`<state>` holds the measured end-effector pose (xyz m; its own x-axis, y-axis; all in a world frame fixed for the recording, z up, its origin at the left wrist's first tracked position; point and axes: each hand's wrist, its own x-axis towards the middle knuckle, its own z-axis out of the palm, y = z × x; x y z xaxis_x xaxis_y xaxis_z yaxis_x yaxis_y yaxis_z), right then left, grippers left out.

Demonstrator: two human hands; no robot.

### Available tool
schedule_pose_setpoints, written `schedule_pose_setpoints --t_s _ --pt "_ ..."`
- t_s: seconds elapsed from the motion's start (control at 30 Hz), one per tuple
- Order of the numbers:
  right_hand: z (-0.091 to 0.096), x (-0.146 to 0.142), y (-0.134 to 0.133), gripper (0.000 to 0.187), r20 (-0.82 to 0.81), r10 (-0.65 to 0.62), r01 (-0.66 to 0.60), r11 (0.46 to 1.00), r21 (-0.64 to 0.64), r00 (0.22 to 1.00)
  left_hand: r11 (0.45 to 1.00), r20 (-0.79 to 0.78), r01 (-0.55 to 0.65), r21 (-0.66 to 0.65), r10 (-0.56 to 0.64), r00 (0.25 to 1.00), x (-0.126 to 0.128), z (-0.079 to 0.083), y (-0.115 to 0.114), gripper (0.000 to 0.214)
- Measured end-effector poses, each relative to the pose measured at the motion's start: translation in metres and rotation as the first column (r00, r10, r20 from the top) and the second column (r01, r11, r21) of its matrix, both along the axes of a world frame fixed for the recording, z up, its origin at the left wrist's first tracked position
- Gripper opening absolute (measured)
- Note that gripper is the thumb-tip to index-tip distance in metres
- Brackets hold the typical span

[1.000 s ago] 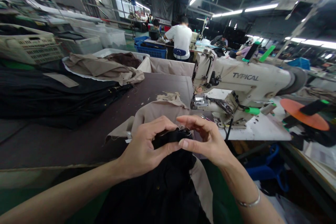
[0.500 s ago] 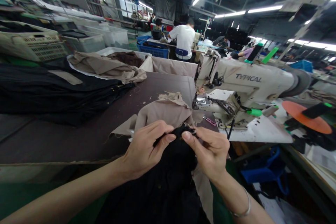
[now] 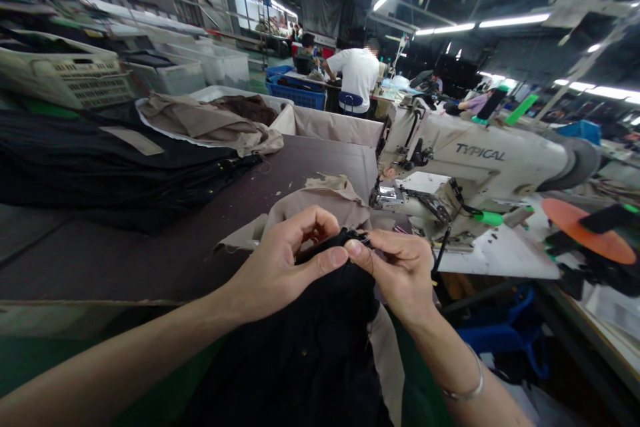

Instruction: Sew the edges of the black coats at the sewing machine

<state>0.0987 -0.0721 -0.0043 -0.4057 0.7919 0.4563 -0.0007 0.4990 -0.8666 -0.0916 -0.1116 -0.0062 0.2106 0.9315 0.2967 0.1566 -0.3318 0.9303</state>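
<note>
A black garment (image 3: 310, 340) hangs from my two hands over the table's front edge, its gathered upper edge with loose threads held up between them. My left hand (image 3: 287, 267) pinches that edge between thumb and bent fingers. Close beside it, my right hand (image 3: 403, 270) grips the same edge, thumb on the near side; a bangle circles the wrist. Behind my hands lies a beige fabric piece (image 3: 327, 200) with frayed edges, and part of it hangs down to the right of the garment. Small pink-handled snips (image 3: 400, 229) are partly hidden behind my right hand.
A sewing machine (image 3: 480, 150) stands right of the brown table (image 3: 320, 160). Dark garments (image 3: 100, 173) are heaped at left, near a bin of beige cloth (image 3: 200, 117). A blue stool (image 3: 505, 333) is below right. A person in white (image 3: 357, 77) sits ahead.
My left thumb and fingers have shifted on the garment's edge, the fingers arching higher. The right hand keeps its pinch. The view has moved slightly, and the snips are more covered.
</note>
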Motion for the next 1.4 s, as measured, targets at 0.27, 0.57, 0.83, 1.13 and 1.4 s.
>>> schedule_pose_setpoints --t_s 0.27,0.57,0.83,1.13,1.4 --pt "-0.005 -0.005 -0.004 0.013 -0.098 -0.066 0.059 0.996 -0.071 0.993 0.997 0.124 -0.035 -0.066 0.043 0.991 0.004 -0.006 0.000 0.023" --pt "-0.016 0.004 -0.013 0.032 -0.125 -0.059 0.112 0.870 0.479 0.990 0.901 -0.348 0.069 0.429 0.094 0.933 -0.009 0.008 -0.017 0.019" --pt "-0.019 0.013 -0.018 0.015 -0.102 -0.072 0.120 0.764 0.634 0.992 0.605 -0.383 0.191 0.773 0.205 0.901 -0.013 -0.009 -0.019 0.034" --pt "-0.005 0.024 -0.007 0.016 0.205 0.202 -0.279 0.825 0.491 0.958 0.556 -0.436 0.214 0.803 0.304 0.847 -0.015 -0.009 -0.022 0.028" --pt "0.001 0.027 -0.005 0.017 0.234 0.239 -0.328 0.803 0.499 0.942 0.513 -0.445 0.265 0.816 0.266 0.855 -0.015 -0.013 -0.020 0.024"
